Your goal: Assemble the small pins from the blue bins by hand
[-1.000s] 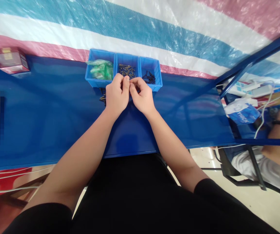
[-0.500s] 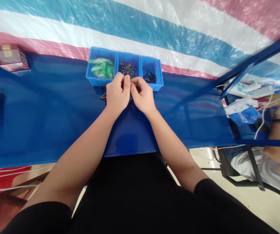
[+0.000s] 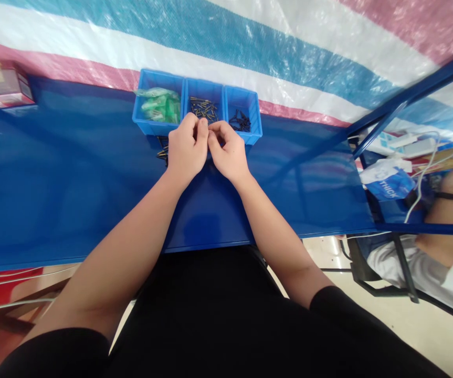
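My left hand (image 3: 188, 146) and my right hand (image 3: 228, 151) meet at the fingertips just in front of three joined blue bins. Both are pinched closed; whatever lies between the fingers is hidden. Behind them, the middle bin (image 3: 204, 88) holds several thin dark and brass-coloured metal pieces (image 3: 204, 109). Small black parts (image 3: 240, 121) lie in the right bin (image 3: 254, 107). In the left bin (image 3: 159, 79) is a green and clear plastic bag (image 3: 161, 107). More dark, brass-tipped pieces (image 3: 162, 149) rest on the table beside my left hand, partly covered by it.
The blue table (image 3: 92, 194) runs across the view, with a striped plastic sheet (image 3: 234, 37) behind it. A pinkish box (image 3: 3, 84) stands at the far left. On the right are a blue metal frame (image 3: 383, 113), a blue-white packet (image 3: 387, 180) and another person's arm (image 3: 446, 215).
The view has shifted slightly, so the bins and table items sit a little further left. My hands stay together at the fingertips, with their pinch almost unchanged.
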`<action>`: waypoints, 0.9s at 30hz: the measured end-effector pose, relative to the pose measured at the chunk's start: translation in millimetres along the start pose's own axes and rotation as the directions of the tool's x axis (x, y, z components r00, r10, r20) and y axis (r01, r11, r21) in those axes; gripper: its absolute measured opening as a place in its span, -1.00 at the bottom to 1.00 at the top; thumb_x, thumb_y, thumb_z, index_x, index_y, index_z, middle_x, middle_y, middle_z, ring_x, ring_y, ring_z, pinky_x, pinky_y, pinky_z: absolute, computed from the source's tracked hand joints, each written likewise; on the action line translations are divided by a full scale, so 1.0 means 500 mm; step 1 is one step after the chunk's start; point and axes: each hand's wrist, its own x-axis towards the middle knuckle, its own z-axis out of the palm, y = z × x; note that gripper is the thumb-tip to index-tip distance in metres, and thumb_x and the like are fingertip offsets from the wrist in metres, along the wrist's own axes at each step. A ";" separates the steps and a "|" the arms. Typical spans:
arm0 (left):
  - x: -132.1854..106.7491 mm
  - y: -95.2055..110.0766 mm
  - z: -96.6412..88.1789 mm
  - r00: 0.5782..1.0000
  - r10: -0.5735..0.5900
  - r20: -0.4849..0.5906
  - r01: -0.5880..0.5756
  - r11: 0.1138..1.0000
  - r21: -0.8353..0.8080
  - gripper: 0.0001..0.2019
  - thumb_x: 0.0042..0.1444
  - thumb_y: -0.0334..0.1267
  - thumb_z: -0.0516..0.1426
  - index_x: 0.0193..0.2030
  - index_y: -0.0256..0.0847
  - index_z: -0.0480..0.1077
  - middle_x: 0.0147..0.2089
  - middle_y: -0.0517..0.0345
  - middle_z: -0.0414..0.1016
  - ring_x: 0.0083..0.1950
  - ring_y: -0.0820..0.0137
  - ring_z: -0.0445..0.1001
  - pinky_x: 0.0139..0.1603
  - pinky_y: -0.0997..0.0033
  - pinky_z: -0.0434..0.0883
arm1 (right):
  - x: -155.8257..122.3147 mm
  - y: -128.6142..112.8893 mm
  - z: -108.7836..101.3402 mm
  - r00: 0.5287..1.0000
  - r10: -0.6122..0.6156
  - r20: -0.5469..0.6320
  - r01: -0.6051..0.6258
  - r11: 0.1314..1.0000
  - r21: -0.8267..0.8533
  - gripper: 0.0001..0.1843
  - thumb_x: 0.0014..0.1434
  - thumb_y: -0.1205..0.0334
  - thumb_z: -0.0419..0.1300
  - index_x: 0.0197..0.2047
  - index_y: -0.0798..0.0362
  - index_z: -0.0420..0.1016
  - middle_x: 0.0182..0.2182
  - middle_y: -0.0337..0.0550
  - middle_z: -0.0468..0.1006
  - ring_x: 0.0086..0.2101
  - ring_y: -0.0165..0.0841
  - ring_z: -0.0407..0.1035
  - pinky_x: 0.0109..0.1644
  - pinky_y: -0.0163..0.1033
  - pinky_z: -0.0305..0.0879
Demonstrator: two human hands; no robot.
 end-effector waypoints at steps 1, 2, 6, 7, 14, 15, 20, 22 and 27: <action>0.001 -0.003 0.001 1.000 0.000 0.005 0.000 1.000 0.005 -0.48 0.31 0.23 -0.08 -0.45 -0.16 0.17 -0.52 0.18 0.21 -0.40 0.41 0.36 -0.19 0.31 0.38 | 0.000 0.002 0.000 1.000 0.006 0.001 -0.006 1.000 -0.003 -0.64 0.36 -0.09 -0.01 -0.15 0.03 0.38 -0.29 -0.20 0.48 -0.29 -0.45 0.34 -0.05 -0.25 0.42; 0.001 -0.008 0.003 1.000 0.002 0.009 -0.002 1.000 0.002 -0.48 0.31 0.24 -0.08 -0.45 -0.16 0.17 -0.52 0.18 0.21 -0.39 0.40 0.37 -0.18 0.31 0.38 | 0.001 0.004 0.000 1.000 0.012 0.002 -0.012 1.000 -0.006 -0.64 0.36 -0.09 -0.01 -0.15 0.03 0.38 -0.30 -0.20 0.48 -0.29 -0.45 0.34 -0.04 -0.25 0.42; 0.003 -0.032 0.012 1.000 0.016 0.021 -0.015 0.998 -0.067 -0.50 0.29 0.25 -0.03 -0.41 -0.15 0.24 -0.51 0.16 0.22 -0.26 0.33 0.45 -0.07 0.30 0.41 | 0.001 0.010 0.000 1.000 0.026 0.015 -0.026 0.999 -0.024 -0.67 0.37 -0.04 -0.01 -0.17 0.03 0.38 -0.29 -0.20 0.48 -0.26 -0.44 0.36 0.01 -0.23 0.42; 0.003 -0.038 0.014 1.000 0.016 0.026 -0.014 0.997 -0.080 -0.51 0.28 0.24 -0.01 -0.40 -0.15 0.25 -0.50 0.16 0.22 -0.24 0.32 0.46 -0.05 0.30 0.41 | 0.002 0.010 0.000 0.999 0.027 0.018 -0.026 0.999 -0.031 -0.68 0.38 -0.03 -0.01 -0.17 0.03 0.38 -0.29 -0.20 0.48 -0.25 -0.44 0.36 0.02 -0.23 0.42; 0.005 -0.041 0.014 0.998 -0.011 0.063 0.015 0.998 -0.067 -0.52 0.27 0.23 0.01 -0.40 -0.16 0.25 -0.49 0.14 0.27 -0.22 0.30 0.47 -0.03 0.27 0.42 | 0.002 0.014 0.001 0.998 0.041 0.041 -0.037 0.995 -0.089 -0.71 0.40 0.03 -0.04 -0.17 0.04 0.36 -0.31 -0.21 0.46 -0.25 -0.44 0.36 0.03 -0.23 0.39; 0.005 -0.039 0.013 0.997 -0.016 0.071 0.019 0.999 -0.051 -0.52 0.28 0.23 0.01 -0.41 -0.16 0.24 -0.48 0.13 0.28 -0.23 0.29 0.48 -0.04 0.26 0.43 | 0.002 0.015 0.001 0.998 0.043 0.046 -0.038 0.995 -0.093 -0.71 0.40 0.03 -0.05 -0.17 0.03 0.36 -0.30 -0.21 0.46 -0.24 -0.44 0.36 0.03 -0.23 0.39; 0.004 -0.045 0.013 0.998 0.001 0.064 0.005 0.996 -0.084 -0.54 0.26 0.21 0.05 -0.42 -0.14 0.23 -0.48 0.09 0.35 -0.20 0.25 0.51 -0.04 0.25 0.44 | 0.002 0.018 0.001 0.998 0.051 0.048 -0.049 0.997 -0.056 -0.75 0.38 0.05 -0.01 -0.18 0.02 0.37 -0.31 -0.22 0.47 -0.24 -0.44 0.36 0.05 -0.23 0.40; 0.003 -0.050 0.014 0.998 0.002 0.064 0.005 0.995 -0.102 -0.55 0.25 0.22 0.06 -0.42 -0.13 0.23 -0.47 0.08 0.38 -0.17 0.22 0.53 -0.04 0.24 0.45 | 0.003 0.019 0.002 0.997 0.059 0.048 -0.057 0.997 -0.044 -0.75 0.38 0.05 0.00 -0.19 0.03 0.37 -0.33 -0.22 0.47 -0.26 -0.44 0.36 0.06 -0.22 0.40; 0.004 -0.033 0.006 0.989 -0.065 0.136 0.067 0.998 -0.009 -0.55 0.27 0.20 0.04 -0.41 -0.12 0.21 -0.41 0.06 0.45 -0.09 0.21 0.54 -0.04 0.25 0.42 | 0.003 0.016 0.001 0.996 0.070 0.053 -0.068 0.997 -0.044 -0.77 0.37 0.08 0.00 -0.20 0.03 0.36 -0.33 -0.23 0.47 -0.28 -0.45 0.34 0.07 -0.22 0.40</action>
